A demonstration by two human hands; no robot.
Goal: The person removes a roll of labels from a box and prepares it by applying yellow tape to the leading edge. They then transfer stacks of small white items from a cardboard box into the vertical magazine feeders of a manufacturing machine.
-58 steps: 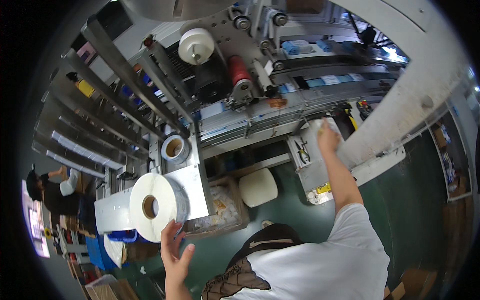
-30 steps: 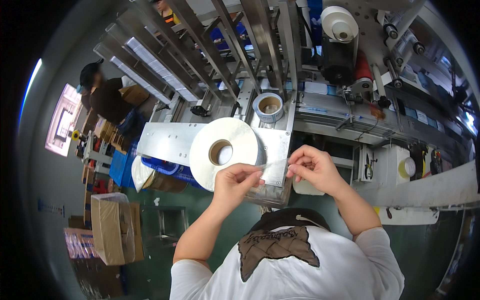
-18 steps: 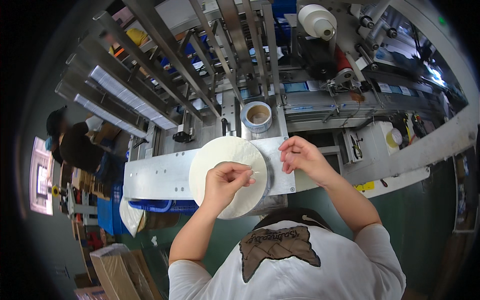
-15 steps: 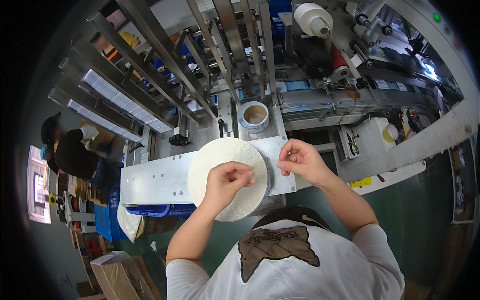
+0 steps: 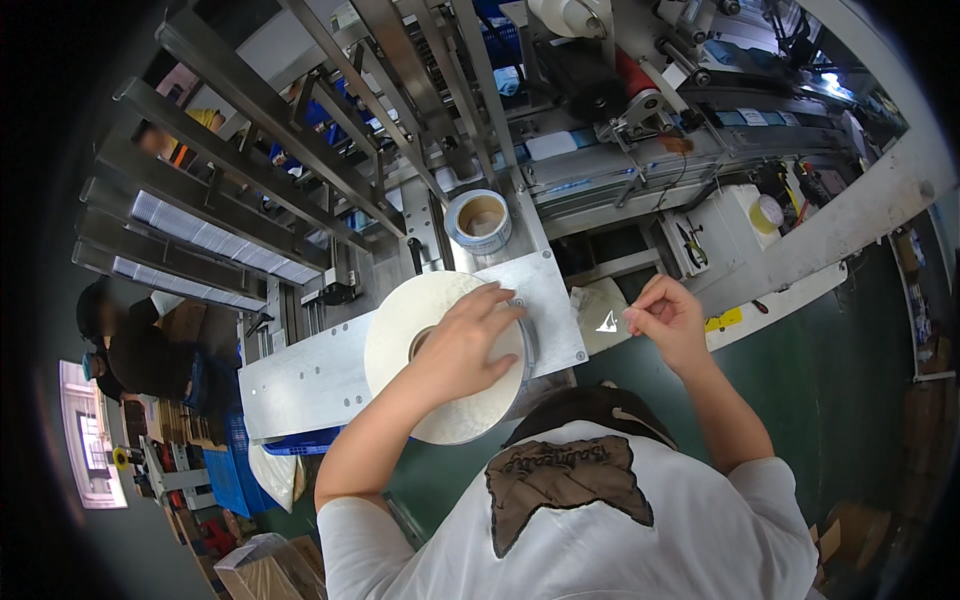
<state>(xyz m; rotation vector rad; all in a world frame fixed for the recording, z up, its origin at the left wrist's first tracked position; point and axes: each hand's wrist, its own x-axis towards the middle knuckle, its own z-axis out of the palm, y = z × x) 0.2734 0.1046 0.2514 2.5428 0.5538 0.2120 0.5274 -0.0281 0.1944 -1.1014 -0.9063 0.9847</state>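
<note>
A large cream-coloured roll [image 5: 400,315] lies flat on a metal plate [image 5: 305,370], its core hole partly covered by my left forearm. Over the roll's face, my left hand [image 5: 468,342] is open, fingers spread. To the right, past the plate's edge, my right hand [image 5: 668,316] is closed in a pinch at the edge of a thin, see-through film piece [image 5: 597,305] with a bright glint on it. How far the film reaches toward the roll is hard to make out. A smaller blue-and-white roll [image 5: 478,222] with a cardboard core stands just beyond the large one.
Tall metal guide bars [image 5: 270,125] rise at the far left, with stacks of white cards [image 5: 215,235] between some. A conveyor [image 5: 600,190] and rollers [image 5: 655,105] run at the far right. Below the plate is a blue basket [image 5: 310,441]. A person [image 5: 140,345] is at the left.
My left hand has gone from a pinch to spread fingers over the roll. My right hand has moved away to the right, and the see-through film now shows beside it. The view has shifted.
</note>
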